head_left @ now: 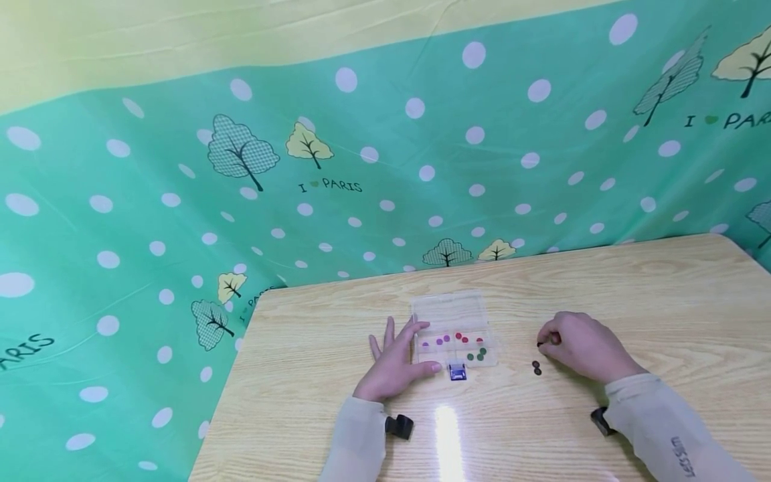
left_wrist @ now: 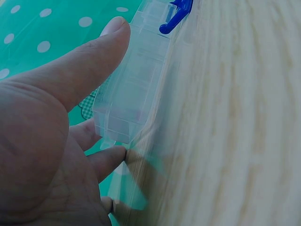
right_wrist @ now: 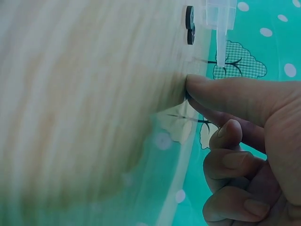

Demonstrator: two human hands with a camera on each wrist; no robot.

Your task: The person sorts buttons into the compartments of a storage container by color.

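Note:
A clear plastic compartment box (head_left: 448,310) lies with its lid raised at the back. In its front compartments are purple buttons (head_left: 440,341), red buttons (head_left: 458,336) and green buttons (head_left: 480,357). A blue latch (head_left: 458,372) sticks out in front. My left hand (head_left: 388,367) rests at the box's left side, thumb (left_wrist: 110,42) and fingers straight and spread around its corner. To the right of the box, my right hand (head_left: 581,345) pinches a small black button (head_left: 539,344) between thumb and forefinger, down at the tabletop. Two more black buttons (right_wrist: 190,26) lie close by, touching each other.
The wood-grain table (head_left: 307,402) extends around the box, its back edge against a green dotted curtain (head_left: 361,181). Dark straps sit on both wrists, over grey sleeves (head_left: 355,435). A bright light reflection lies on the table in front of the box.

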